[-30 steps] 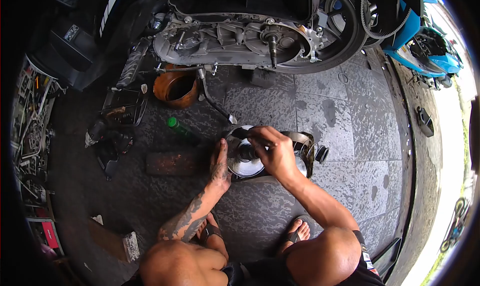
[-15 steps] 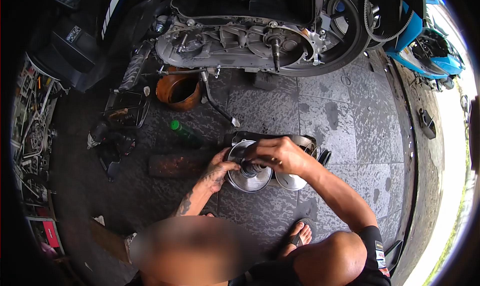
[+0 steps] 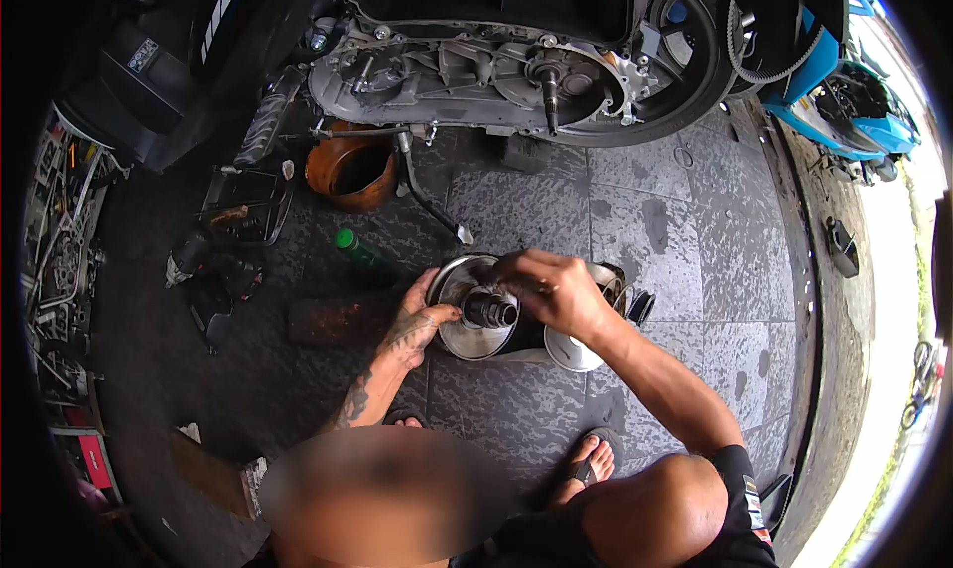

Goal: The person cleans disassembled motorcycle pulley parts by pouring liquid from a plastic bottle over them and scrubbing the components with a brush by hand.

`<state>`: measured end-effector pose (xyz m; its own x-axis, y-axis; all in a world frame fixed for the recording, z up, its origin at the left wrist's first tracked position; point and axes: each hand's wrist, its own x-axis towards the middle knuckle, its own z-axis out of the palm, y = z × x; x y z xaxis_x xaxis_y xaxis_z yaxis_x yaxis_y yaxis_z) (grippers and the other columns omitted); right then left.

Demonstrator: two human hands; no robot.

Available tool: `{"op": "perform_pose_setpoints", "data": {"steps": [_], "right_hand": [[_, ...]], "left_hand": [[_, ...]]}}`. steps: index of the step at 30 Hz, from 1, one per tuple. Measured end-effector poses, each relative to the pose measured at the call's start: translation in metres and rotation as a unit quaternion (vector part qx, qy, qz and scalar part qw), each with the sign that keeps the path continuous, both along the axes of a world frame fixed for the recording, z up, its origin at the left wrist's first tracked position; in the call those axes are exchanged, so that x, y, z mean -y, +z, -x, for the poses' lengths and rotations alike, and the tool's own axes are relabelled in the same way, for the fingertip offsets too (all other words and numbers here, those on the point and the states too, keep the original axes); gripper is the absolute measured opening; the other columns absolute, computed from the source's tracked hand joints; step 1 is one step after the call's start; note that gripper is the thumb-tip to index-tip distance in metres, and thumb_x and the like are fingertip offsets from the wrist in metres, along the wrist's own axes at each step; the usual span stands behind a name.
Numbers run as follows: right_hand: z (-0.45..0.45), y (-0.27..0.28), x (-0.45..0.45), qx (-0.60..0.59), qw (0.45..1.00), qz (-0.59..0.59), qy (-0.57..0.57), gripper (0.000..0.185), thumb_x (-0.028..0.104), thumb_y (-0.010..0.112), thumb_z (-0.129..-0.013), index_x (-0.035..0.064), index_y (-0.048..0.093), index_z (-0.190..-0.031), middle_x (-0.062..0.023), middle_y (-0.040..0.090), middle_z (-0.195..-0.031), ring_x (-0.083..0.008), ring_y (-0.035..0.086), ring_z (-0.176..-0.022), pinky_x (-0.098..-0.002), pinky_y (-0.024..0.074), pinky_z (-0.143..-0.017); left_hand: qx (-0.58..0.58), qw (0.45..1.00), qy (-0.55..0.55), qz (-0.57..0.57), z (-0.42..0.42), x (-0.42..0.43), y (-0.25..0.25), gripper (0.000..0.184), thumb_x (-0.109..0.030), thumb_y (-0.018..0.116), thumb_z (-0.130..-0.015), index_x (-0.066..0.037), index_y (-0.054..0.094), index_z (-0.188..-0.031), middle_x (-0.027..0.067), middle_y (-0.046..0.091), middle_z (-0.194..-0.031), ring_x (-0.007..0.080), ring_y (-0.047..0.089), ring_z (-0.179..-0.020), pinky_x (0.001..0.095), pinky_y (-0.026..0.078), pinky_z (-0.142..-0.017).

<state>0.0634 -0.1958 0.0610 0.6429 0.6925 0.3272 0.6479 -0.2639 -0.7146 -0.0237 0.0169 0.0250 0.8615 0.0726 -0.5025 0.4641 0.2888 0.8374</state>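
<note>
A round silver metal pulley disc (image 3: 452,282) with a dark central hub (image 3: 488,310) is tilted over the floor between my hands. My left hand (image 3: 417,322) grips its left rim, thumb toward the hub. Bent and pressed together, the fingers of my right hand (image 3: 556,290) are at the disc's upper right edge; what they hold, if anything, is hidden. A second silver disc (image 3: 573,352) lies below my right wrist, beside a metal ring part (image 3: 608,280).
A scooter's opened engine case (image 3: 437,81) and wheel (image 3: 695,71) stand at the top. An orange-brown pot (image 3: 323,171), a green-capped bottle (image 3: 357,248) and a wooden block (image 3: 333,320) are left of the discs. Tools and parts (image 3: 65,270) line the left edge.
The disc has shifted left and tilted, so its hub now points right. My left hand has moved with it, and my right hand has drawn off the hub to the rim.
</note>
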Motion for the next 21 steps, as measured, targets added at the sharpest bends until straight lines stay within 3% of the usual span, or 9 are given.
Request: {"op": "perform_pose_setpoints", "data": {"steps": [3, 7, 10, 11, 13, 14, 15, 18, 21], "right_hand": [[0.003, -0.012, 0.01, -0.006, 0.996, -0.008, -0.083, 0.019, 0.004, 0.07, -0.081, 0.0038, 0.066, -0.099, -0.0137, 0.066, -0.094, -0.0346, 0.068, -0.08, -0.0374, 0.0566, -0.068], [0.046, -0.025, 0.005, -0.147, 0.98, -0.051, -0.124, 0.013, 0.002, 0.068, -0.083, 0.0009, 0.068, -0.097, -0.0132, 0.069, -0.093, -0.0253, 0.071, -0.083, -0.032, 0.0568, -0.074], [0.067, -0.018, -0.005, -0.181, 0.977, -0.091, -0.064, 0.015, 0.002, 0.069, -0.083, 0.0006, 0.067, -0.099, -0.0109, 0.07, -0.097, -0.0217, 0.07, -0.09, -0.0298, 0.0551, -0.076], [0.072, -0.014, -0.009, -0.167, 0.98, -0.106, -0.038, 0.016, 0.002, 0.07, -0.083, 0.0006, 0.068, -0.099, -0.0104, 0.07, -0.098, -0.0217, 0.069, -0.091, -0.03, 0.0552, -0.077], [0.069, -0.007, -0.014, -0.129, 0.988, -0.087, -0.022, 0.018, 0.001, 0.071, -0.081, 0.0015, 0.068, -0.099, -0.0102, 0.069, -0.1, -0.0235, 0.069, -0.092, -0.0316, 0.0557, -0.078], [0.063, -0.004, -0.019, -0.099, 0.991, -0.092, -0.006, 0.019, 0.001, 0.071, -0.08, 0.002, 0.068, -0.099, -0.0106, 0.069, -0.101, -0.0249, 0.069, -0.092, -0.0326, 0.0558, -0.079], [0.057, 0.0, -0.023, -0.07, 0.993, -0.098, 0.012, 0.02, 0.001, 0.071, -0.079, 0.0025, 0.068, -0.099, -0.0109, 0.068, -0.101, -0.0264, 0.068, -0.091, -0.0337, 0.056, -0.079], [0.046, 0.014, -0.03, -0.05, 0.996, -0.063, 0.036, 0.023, 0.0, 0.071, -0.078, 0.0033, 0.066, -0.101, -0.0119, 0.067, -0.099, -0.0303, 0.068, -0.088, -0.0359, 0.0565, -0.076], [0.042, 0.018, -0.033, -0.034, 0.999, -0.012, 0.024, 0.026, 0.0, 0.071, -0.077, 0.0031, 0.065, -0.102, -0.0137, 0.066, -0.096, -0.034, 0.068, -0.084, -0.0372, 0.0565, -0.072]], "left_hand": [[0.03, 0.999, 0.04, 0.01, 0.001, -0.006, -0.019, 0.072, 0.009, 0.061, -0.076, -0.001, 0.035, -0.142, 0.0107, 0.053, -0.126, 0.0186, 0.055, -0.114, 0.0294, 0.046, -0.095], [0.092, 0.988, 0.112, 0.043, -0.002, -0.003, -0.018, 0.058, 0.006, 0.062, -0.081, -0.004, 0.044, -0.135, 0.0087, 0.055, -0.124, 0.0179, 0.055, -0.113, 0.0306, 0.047, -0.095], [0.132, 0.976, 0.124, 0.119, -0.004, -0.002, -0.018, 0.038, -0.015, 0.066, -0.091, -0.007, 0.053, -0.125, 0.0043, 0.057, -0.121, 0.015, 0.055, -0.112, 0.0309, 0.046, -0.096], [0.13, 0.977, 0.122, 0.118, -0.003, -0.002, -0.018, 0.038, -0.015, 0.066, -0.091, -0.007, 0.053, -0.125, 0.0043, 0.057, -0.121, 0.015, 0.055, -0.112, 0.0309, 0.046, -0.096], [0.045, 0.973, 0.195, 0.112, -0.006, 0.005, -0.014, 0.044, -0.025, 0.067, -0.092, -0.007, 0.05, -0.128, 0.0051, 0.057, -0.121, 0.0152, 0.056, -0.112, 0.0314, 0.046, -0.097], [0.019, 0.978, 0.196, 0.069, -0.004, 0.01, -0.01, 0.068, -0.038, 0.068, -0.09, -0.009, 0.037, -0.143, 0.007, 0.051, -0.131, 0.0187, 0.053, -0.117, 0.0327, 0.045, -0.097], [0.021, 0.977, 0.199, 0.069, -0.003, 0.009, -0.014, 0.068, -0.038, 0.068, -0.09, -0.009, 0.037, -0.143, 0.007, 0.051, -0.131, 0.0187, 0.053, -0.117, 0.0327, 0.045, -0.097], [0.023, 0.973, 0.099, 0.208, 0.002, 0.005, -0.03, 0.08, -0.062, 0.058, -0.087, -0.005, 0.04, -0.139, 0.0099, 0.053, -0.128, 0.0199, 0.055, -0.117, 0.0357, 0.048, -0.096], [0.063, 0.958, 0.045, 0.276, 0.004, 0.008, -0.031, 0.076, -0.065, 0.045, -0.091, -0.003, 0.044, -0.135, 0.0089, 0.059, -0.122, 0.0203, 0.06, -0.111, 0.0358, 0.049, -0.096]]}}
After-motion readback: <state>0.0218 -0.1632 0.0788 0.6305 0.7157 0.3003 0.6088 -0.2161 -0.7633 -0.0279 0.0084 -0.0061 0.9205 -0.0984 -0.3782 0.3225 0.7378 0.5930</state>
